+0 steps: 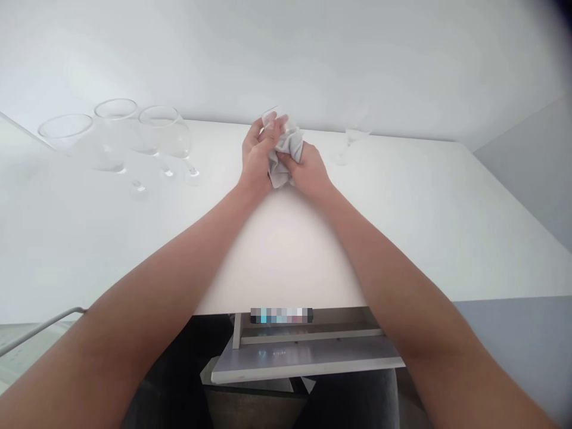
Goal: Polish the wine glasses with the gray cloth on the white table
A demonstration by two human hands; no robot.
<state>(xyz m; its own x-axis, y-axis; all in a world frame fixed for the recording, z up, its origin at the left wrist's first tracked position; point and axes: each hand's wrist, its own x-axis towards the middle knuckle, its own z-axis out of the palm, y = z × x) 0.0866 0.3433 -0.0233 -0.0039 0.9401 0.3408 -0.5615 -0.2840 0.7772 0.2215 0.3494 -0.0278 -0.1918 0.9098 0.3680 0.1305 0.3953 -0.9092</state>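
Note:
My left hand [258, 149] is closed round a clear glass [269, 118], whose rim shows just above the fingers. Most of that glass is hidden by the fingers and a crumpled light grey cloth [289, 146]. The cloth is bunched against the glass, between both hands. My right hand [310, 167] grips the cloth from the right, its thumb pressed into the folds. Both hands are above the far part of the white table [286, 244].
Three stemmed wine glasses [165, 134] stand upright at the left. A smaller stemmed glass [353, 138] stands right of my hands, near the wall [339, 53]. Below the table's front edge is an open shelf or drawer [308, 354] holding a dark item [281, 316], blurred out.

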